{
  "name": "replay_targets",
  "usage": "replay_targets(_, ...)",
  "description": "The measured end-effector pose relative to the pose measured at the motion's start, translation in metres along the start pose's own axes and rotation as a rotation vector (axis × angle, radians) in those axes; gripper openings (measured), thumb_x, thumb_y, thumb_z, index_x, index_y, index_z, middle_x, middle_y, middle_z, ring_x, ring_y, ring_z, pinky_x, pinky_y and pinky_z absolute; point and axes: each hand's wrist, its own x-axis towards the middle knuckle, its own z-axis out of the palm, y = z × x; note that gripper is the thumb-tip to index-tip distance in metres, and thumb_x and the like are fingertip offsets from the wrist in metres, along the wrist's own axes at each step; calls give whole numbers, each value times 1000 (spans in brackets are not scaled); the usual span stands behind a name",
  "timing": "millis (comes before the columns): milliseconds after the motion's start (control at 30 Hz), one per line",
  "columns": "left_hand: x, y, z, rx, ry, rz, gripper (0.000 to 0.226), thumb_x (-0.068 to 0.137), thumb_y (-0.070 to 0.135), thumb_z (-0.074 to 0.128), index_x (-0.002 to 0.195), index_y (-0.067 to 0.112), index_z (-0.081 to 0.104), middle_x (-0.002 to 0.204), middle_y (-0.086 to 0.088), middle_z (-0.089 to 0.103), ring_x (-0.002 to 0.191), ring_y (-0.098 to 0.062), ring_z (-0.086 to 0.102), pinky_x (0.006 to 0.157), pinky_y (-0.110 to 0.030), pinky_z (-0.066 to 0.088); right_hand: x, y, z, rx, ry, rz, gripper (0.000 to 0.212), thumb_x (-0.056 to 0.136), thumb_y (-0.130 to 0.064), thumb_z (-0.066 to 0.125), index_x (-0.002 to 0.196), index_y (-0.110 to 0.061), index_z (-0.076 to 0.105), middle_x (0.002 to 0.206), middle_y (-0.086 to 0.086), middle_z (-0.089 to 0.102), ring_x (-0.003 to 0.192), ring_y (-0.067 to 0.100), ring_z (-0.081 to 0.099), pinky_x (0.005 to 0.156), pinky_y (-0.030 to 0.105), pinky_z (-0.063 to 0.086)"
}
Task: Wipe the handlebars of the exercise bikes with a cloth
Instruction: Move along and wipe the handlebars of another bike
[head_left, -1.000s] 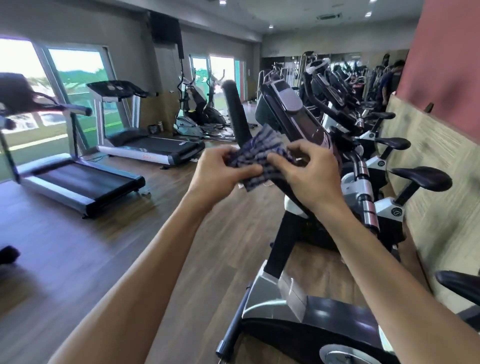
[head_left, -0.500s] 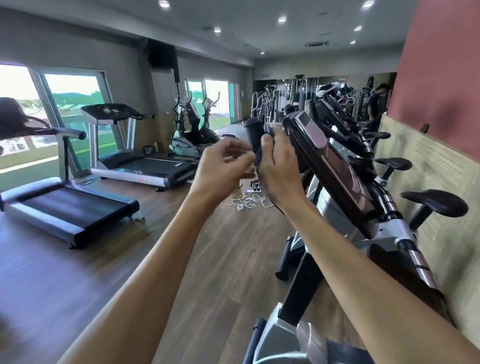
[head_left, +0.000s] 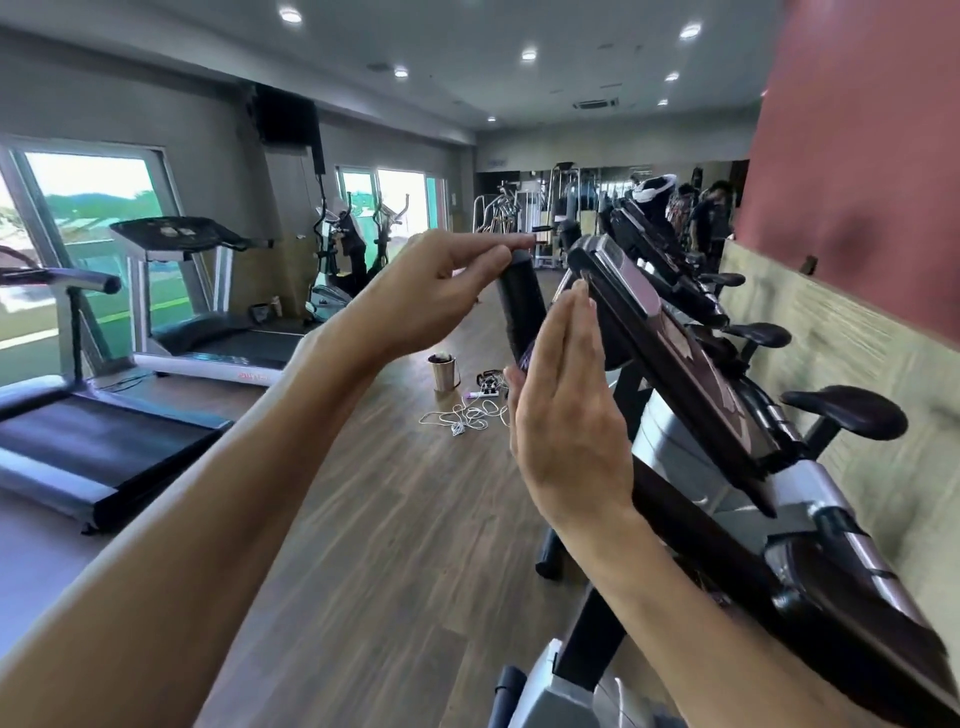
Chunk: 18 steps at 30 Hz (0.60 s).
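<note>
Seen from the head camera in a gym, two bare forearms reach forward to the black handlebar grip (head_left: 519, 301) of the nearest exercise bike (head_left: 691, 395), which stands on the right. The left hand (head_left: 431, 291) is at the top end of the upright grip, fingers stretched out over its tip and thumb beside it. The right hand (head_left: 566, 410) is lower, fingers straight and held together, its palm flat against the right side of the grip. A sliver of checked cloth (head_left: 525, 357) shows between that palm and the grip; the rest is hidden. The bike's console (head_left: 670, 358) slants just right of the hands. More bikes line the right wall farther off. Two treadmills (head_left: 208, 317) stand at left by the windows. A cup (head_left: 443, 372) and a white cable (head_left: 467, 415) lie on the wood floor (head_left: 374, 545) beyond the hands.
</note>
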Motion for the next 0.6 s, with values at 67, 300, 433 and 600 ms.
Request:
replay_targets(67, 0, -1, -1, -25, -13, -8, 36, 106, 25, 47, 137, 17, 64, 120, 10, 74, 94, 2, 68, 89, -25, 53, 3, -3, 2, -38, 5, 13, 60, 113, -23, 33, 153, 18, 14, 157, 41, 22, 149, 48, 27, 116, 47, 41)
replay_targets(300, 3, -7, -2, -90, -11, -10, 34, 105, 29, 48, 133, 27, 67, 118, 4, 76, 109, -40, 70, 101, -58, 52, 36, -19, 7, -56, 104, 38, 57, 110, -13, 43, 154, 15, 18, 160, 37, 22, 151, 46, 24, 121, 49, 34)
replay_targets(433, 0, -3, 2, -104, 35, 18, 31, 108, 16, 47, 131, 11, 67, 91, 27, 72, 98, 4, 37, 65, -2, 40, -35, -6, -2, -255, 6, -92, 60, 109, -14, 46, 155, 13, 17, 161, 36, 16, 152, 45, 20, 122, 49, 32)
replay_targets(600, -5, 4, 9, -87, 81, 21, 30, 108, 11, 45, 128, 7, 68, 91, 38, 49, 55, -8, 40, 51, 2, 31, 4, -14, 2, -62, 57, 84, 58, 112, -21, 38, 152, 17, 21, 154, 41, 30, 145, 48, 36, 111, 48, 47)
